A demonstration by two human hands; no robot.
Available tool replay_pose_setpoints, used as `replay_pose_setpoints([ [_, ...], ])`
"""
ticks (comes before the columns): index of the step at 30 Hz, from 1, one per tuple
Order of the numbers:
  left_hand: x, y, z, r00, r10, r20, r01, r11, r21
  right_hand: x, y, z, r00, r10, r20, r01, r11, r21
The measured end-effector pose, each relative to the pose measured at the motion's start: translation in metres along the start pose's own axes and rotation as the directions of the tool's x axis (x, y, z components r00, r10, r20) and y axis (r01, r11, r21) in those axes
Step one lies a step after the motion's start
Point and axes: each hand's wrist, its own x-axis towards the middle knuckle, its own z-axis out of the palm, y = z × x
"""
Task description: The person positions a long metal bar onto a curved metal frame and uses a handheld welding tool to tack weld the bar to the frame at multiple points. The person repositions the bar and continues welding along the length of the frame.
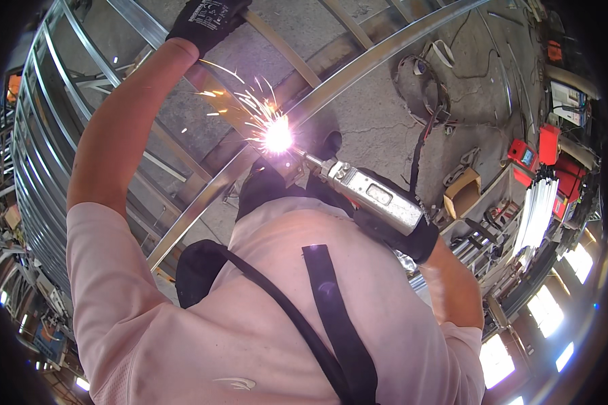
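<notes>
My right hand (415, 236), in a black glove, is closed around a silver welding gun (378, 196) in front of my body. The gun's thin nozzle reaches up and left to a bright white-violet glare with orange sparks, at a joint of the metal frame (358, 71). The glare hides the joint itself. At the top edge, my left hand (209, 23), also gloved in black, rests on or against the frame's bars. Its fingers are largely hidden or cut off by the picture's edge.
Long curved metal bars (47, 175) stand along the left side. A dark hose (422, 145) trails over the concrete floor (378, 115) to a coil. On the right are an open cardboard box (461, 192), red machines (522, 158) and metal scraps. A black strap (338, 310) hangs across my shirt.
</notes>
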Motion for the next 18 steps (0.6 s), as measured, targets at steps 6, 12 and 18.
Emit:
replay_pose_setpoints([
  [6,0.001,0.0,0.0,1.0,0.004,-0.007,-0.004,1.0,0.012,0.003,0.001,-0.003,0.99,-0.13,0.048,0.136,0.98,-0.145],
  [12,0.004,0.0,0.001,1.0,0.007,-0.004,-0.007,1.0,0.025,0.009,0.003,-0.009,0.938,-0.328,0.114,0.321,0.691,-0.647],
  [18,0.0,0.003,-0.01,0.976,-0.142,0.167,0.144,0.99,0.002,0.0,-0.004,-0.019,0.932,-0.347,0.105,0.331,0.693,-0.641],
])
